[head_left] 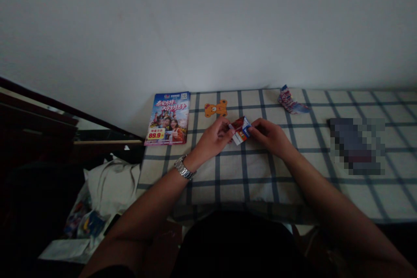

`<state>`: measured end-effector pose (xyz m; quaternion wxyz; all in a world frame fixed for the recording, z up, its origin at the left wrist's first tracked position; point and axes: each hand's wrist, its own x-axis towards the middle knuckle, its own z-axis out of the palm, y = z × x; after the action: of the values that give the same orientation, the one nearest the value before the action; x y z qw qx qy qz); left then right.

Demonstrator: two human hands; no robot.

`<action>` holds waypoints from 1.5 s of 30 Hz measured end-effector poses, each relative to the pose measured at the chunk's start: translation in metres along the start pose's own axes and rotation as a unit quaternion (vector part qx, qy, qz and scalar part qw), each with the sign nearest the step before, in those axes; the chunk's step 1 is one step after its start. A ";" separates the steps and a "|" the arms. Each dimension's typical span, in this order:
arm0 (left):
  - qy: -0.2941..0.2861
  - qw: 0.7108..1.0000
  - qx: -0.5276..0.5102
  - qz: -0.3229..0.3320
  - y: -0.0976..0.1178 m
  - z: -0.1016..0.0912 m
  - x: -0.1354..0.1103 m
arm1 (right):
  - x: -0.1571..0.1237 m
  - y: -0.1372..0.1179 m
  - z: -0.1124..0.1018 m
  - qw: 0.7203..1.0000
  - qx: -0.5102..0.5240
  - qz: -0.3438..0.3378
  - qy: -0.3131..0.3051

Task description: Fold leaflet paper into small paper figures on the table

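A plain white wall (208, 21) fills the upper half of the view. Below it stands a desk covered with a cream cloth checked in dark blue lines (260, 173), its far edge against the wall. On the floor to the left of the desk lies a crumpled white cloth or bag (112, 184) among dim clutter too dark to make out. A dark rectangular patch (355, 145) on the right part of the desk is blurred out, so what it is cannot be told.

At the desk's far left corner lies a glossy blue and red printed flyer with a yellow price mark (167, 118), flat and partly over the edge. The left hand (211, 139) and the right hand (269, 135) meet near the middle of the desk, just above the cloth. Between them is a small folded piece of red, white and blue printed paper (241, 130): the left fingers (226, 128) pinch its left side and the right fingers (252, 129) pinch its right side, both closed on it.

Near the back right lies a second folded scrap of red and blue printed paper (289, 100), well apart from the hands. An orange bear-shaped flat cutout (216, 108) lies just beyond the left hand, beside the flyer. A silver metal wristwatch (184, 168) circles the left wrist.
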<state>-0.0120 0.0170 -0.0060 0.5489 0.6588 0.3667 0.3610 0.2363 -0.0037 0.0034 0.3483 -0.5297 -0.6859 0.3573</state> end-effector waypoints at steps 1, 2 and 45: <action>0.006 1.000 0.011 0.005 0.000 -0.001 0.000 | 0.000 0.001 0.000 1.000 0.004 0.007 0.003; 0.013 1.000 0.023 0.008 0.001 -0.002 0.001 | 0.001 0.002 0.000 1.000 0.013 0.016 0.005; 0.040 0.935 0.333 0.116 0.019 0.000 -0.002 | 0.002 -0.001 0.004 0.999 -0.044 0.022 0.022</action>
<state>-0.0116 0.0129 0.0127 0.2375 0.8266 0.4087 0.3054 0.2319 -0.0021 0.0028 0.3317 -0.5673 -0.6813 0.3225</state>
